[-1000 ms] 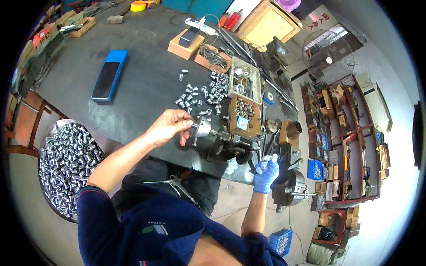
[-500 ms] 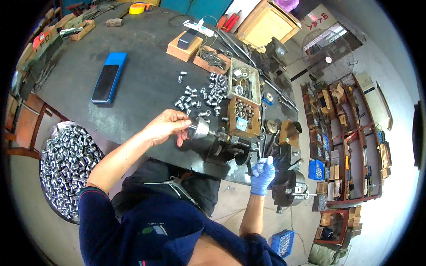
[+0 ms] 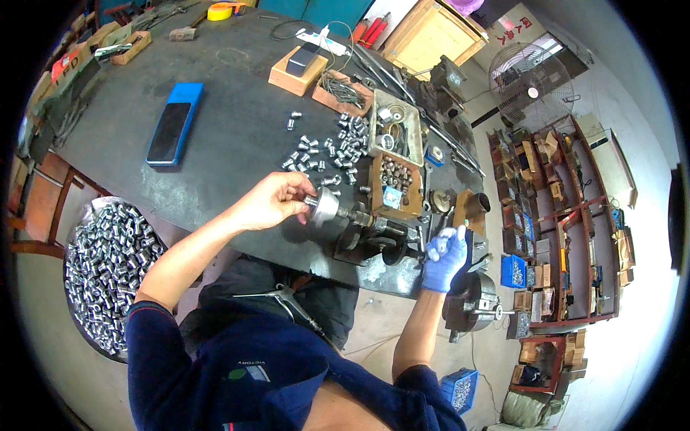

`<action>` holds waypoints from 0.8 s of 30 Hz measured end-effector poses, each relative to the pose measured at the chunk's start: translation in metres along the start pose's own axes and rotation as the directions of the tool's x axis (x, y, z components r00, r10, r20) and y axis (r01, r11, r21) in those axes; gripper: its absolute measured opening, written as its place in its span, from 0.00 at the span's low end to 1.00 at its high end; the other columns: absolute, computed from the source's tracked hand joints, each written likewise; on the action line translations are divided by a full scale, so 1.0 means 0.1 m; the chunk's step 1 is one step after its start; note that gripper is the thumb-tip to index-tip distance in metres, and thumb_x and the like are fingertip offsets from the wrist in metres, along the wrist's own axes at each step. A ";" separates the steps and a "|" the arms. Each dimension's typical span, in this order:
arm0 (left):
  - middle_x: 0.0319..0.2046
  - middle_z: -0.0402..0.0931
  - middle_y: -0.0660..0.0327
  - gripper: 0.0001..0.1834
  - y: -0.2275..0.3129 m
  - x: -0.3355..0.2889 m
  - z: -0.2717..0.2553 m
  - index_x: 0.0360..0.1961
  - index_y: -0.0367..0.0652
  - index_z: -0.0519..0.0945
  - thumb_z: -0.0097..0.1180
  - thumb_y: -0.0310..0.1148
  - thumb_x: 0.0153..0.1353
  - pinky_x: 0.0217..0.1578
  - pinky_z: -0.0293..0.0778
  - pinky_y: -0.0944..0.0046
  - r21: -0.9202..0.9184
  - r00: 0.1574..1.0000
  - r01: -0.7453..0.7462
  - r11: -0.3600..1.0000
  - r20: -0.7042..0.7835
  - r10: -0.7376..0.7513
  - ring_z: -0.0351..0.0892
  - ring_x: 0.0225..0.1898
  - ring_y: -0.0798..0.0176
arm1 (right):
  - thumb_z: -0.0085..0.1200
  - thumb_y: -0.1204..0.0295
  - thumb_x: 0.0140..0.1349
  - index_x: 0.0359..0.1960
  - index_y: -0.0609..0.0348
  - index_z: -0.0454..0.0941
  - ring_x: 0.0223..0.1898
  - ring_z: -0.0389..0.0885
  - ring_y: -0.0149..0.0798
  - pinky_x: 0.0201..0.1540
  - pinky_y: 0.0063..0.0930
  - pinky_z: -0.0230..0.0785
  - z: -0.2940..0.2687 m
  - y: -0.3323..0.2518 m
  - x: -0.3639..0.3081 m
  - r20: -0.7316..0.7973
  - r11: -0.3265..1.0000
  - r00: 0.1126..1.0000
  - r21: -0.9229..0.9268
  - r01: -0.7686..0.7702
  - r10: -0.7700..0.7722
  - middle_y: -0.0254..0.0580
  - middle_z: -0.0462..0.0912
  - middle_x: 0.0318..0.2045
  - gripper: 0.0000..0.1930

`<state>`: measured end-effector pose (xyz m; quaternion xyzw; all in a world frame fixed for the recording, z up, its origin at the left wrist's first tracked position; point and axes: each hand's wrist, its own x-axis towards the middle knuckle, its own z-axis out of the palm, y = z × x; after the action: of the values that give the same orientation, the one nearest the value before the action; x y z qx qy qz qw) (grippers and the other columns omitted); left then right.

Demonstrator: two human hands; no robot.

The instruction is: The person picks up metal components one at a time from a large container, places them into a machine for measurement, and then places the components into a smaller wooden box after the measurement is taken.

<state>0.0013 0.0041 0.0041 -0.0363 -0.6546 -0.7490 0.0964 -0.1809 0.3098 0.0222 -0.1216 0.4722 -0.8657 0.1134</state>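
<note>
My bare left hand (image 3: 282, 201) is at the open end of a silver cup-shaped chuck (image 3: 325, 206), its fingers closed on a small shiny metal fitting (image 3: 311, 202) at the chuck's mouth. The chuck sits on the spindle of a dark bench fixture (image 3: 370, 233) at the table's near edge. To the right of this fixture, my right hand (image 3: 445, 260), in a pale blue glove, is curled with its fingers closed. What it grips, if anything, is hidden. Beyond my left hand lies a loose group of similar fittings (image 3: 350, 147).
A blue-edged device (image 3: 171, 129) lies on the dark table (image 3: 237, 115). Behind the fixture stand a wooden box of small parts (image 3: 397, 208) and a tray of rings (image 3: 413, 129). A large tub of fittings (image 3: 108, 280) is at left. A heavy round chuck (image 3: 474, 302) sits at right.
My right hand has moved away from me and a little to the right. My left hand has shifted slightly, with its fingers now closer together at the chuck's mouth.
</note>
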 end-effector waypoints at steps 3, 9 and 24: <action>0.26 0.74 0.58 0.07 0.01 -0.01 0.02 0.35 0.31 0.72 0.51 0.17 0.54 0.29 0.73 0.69 0.107 0.994 -0.067 0.992 -0.081 0.076 0.75 0.25 0.68 | 0.46 0.60 0.62 0.23 0.60 0.73 0.10 0.57 0.21 0.07 0.13 0.49 -0.04 0.05 0.33 0.135 0.983 0.987 0.148 -0.106 0.086 0.30 0.65 0.12 0.17; 0.25 0.74 0.59 0.06 -0.10 0.00 0.15 0.35 0.30 0.72 0.51 0.17 0.54 0.26 0.72 0.71 -0.025 0.983 -0.070 0.997 -0.174 0.065 0.74 0.25 0.70 | 0.48 0.62 0.61 0.27 0.55 0.71 0.12 0.64 0.24 0.08 0.17 0.53 -0.61 0.59 0.89 0.051 0.951 0.983 0.247 -0.186 0.179 0.33 0.72 0.17 0.11; 0.17 0.71 0.61 0.04 -0.20 -0.05 0.23 0.30 0.33 0.71 0.49 0.24 0.59 0.16 0.68 0.73 -0.174 0.970 -0.042 0.984 -0.243 -0.001 0.70 0.16 0.72 | 0.47 0.61 0.61 0.24 0.55 0.71 0.09 0.60 0.22 0.06 0.16 0.48 -0.61 0.71 -0.31 -0.295 0.980 0.934 0.066 -0.190 0.201 0.27 0.69 0.13 0.13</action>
<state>0.0005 0.0297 -0.0136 0.0401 -0.5680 -0.8022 0.1797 -0.1652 0.3301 -0.0724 0.0610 0.4776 -0.8671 0.1279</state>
